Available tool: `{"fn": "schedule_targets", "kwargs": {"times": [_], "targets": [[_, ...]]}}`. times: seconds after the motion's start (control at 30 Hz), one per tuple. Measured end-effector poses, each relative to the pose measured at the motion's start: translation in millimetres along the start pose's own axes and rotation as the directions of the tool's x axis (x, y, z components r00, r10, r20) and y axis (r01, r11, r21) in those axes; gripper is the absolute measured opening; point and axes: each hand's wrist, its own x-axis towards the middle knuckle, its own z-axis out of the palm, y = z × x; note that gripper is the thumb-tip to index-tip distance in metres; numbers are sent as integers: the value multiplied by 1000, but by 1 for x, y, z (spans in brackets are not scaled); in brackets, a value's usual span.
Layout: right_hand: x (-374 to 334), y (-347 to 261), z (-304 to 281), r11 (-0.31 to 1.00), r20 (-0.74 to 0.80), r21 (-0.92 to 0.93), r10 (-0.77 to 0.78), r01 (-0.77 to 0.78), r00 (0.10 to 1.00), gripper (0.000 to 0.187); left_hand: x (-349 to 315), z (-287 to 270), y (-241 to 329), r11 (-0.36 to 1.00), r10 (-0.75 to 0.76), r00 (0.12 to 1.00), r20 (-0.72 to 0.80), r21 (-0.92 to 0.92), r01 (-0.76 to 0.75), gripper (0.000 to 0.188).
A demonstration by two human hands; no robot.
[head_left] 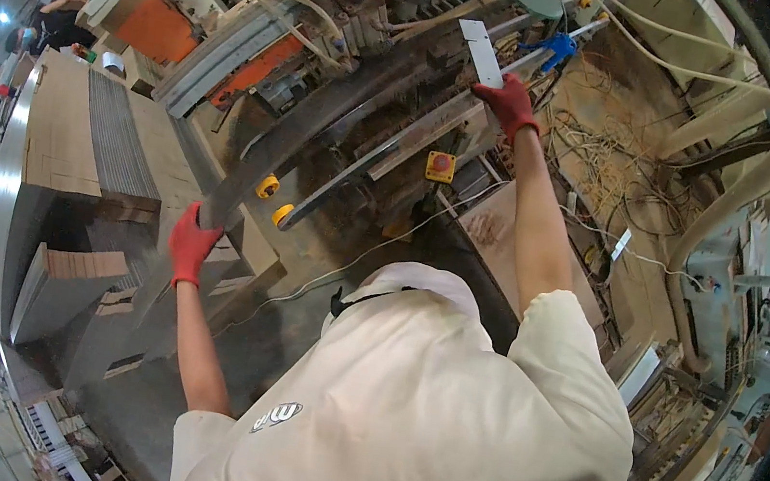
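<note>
- Plainly, we see the red-gloved right hand (511,107) with its fingers closed on the lower end of a white rectangular strip (482,55).
- Our red-gloved left hand (193,244) meets the near end of a long dark strip (322,125); we cannot tell whether its fingers grip or merely rest there.
- We judge the white strip light and stiff, its smooth face slippery under gloves, its corners likely to chip.
- We would pinch it across its flat faces, nearer the middle, to limit tipping.
- Beyond the hands, we note a blue plastic tool (556,51) just beside the right one, a red push button (441,165) between them, and stacked boards (123,136) near the left.
</note>
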Motion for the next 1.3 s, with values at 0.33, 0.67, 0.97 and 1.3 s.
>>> {"fn": "schedule_targets", "kwargs": {"times": [0.33,0.67,0.97,1.3], "targets": [[-87,-28,-1,751,292,659,-303,39,907,65,92,19,-12,998,59,998,33,-7,-58,58],[-50,-73,23,825,316,-470,-176,315,932,62,120,17,-22,988,90,993,77,119,-99,52],[-35,-94,20,812,399,-511,-67,283,914,57,116,22,-21,986,133,991,-6,98,-132,49],[-40,-91,24,777,394,-505,-181,377,901,49,115,16,-11,992,119,992,40,49,-121,49]]}}
